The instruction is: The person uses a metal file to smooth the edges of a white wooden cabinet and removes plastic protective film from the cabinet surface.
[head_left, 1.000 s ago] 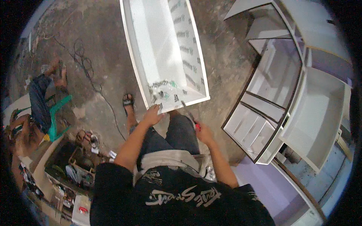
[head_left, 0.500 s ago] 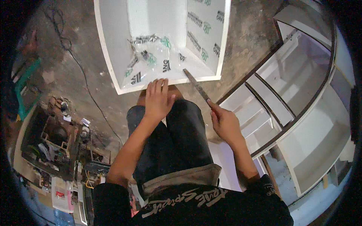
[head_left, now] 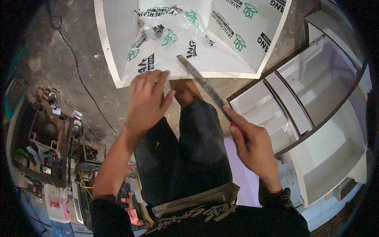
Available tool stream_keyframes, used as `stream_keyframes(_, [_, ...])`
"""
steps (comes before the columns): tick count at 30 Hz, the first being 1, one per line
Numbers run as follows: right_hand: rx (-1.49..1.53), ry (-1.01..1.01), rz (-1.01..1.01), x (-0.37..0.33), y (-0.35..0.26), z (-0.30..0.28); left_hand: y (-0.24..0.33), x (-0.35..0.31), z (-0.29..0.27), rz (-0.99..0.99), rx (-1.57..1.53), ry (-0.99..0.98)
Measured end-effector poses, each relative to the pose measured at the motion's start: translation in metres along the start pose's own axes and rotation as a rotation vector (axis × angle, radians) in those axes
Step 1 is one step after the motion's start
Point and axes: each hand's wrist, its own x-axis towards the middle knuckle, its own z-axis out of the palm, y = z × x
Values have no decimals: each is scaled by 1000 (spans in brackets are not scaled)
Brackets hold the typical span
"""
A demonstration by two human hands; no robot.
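A white open box point(head_left: 106, 47) lies ahead of my knees, its near rim toward me. Clear plastic film with dark print and green leaf marks point(head_left: 179, 33) covers its inner faces. My left hand point(head_left: 148, 96) rests on the left part of the near rim, palm down, fingers stretched out and holding nothing. Wrapped round the red handle of a long flat metal file point(head_left: 205, 87), my right hand point(head_left: 254, 148) stays right of my knees. The file slants up and left across the near rim, its tip over the film. Whether it touches the rim, I cannot tell.
At the right stands a white cabinet frame with dark edges point(head_left: 292, 104), a pale open box point(head_left: 335, 154) beside it. A dark cable point(head_left: 81, 75) runs over the concrete floor at left. Tools and clutter point(head_left: 47, 136) fill the lower left. A pale purple panel point(head_left: 244, 173) lies by my right leg.
The box appears larger and closer. My left hand has shifted left along the near rim. The right hand has moved right and lower, and the file's tip sits further left and higher.
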Motion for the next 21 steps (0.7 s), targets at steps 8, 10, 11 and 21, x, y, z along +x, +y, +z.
stream_keyframes(8, [-226,-135,-191,8,-52,35,-39,-28,-35,-39,19,37])
stream_keyframes(10, [-269,-201,-107,8,-67,39,-40,-36,-37,-6,82,-3])
stream_keyframes(11, [-292,-236,-66,7,-75,40,-41,-40,-37,-14,92,-2])
stream_keyframes(21, [-262,-183,75,5,-104,37,-34,-27,-51,-69,150,-74])
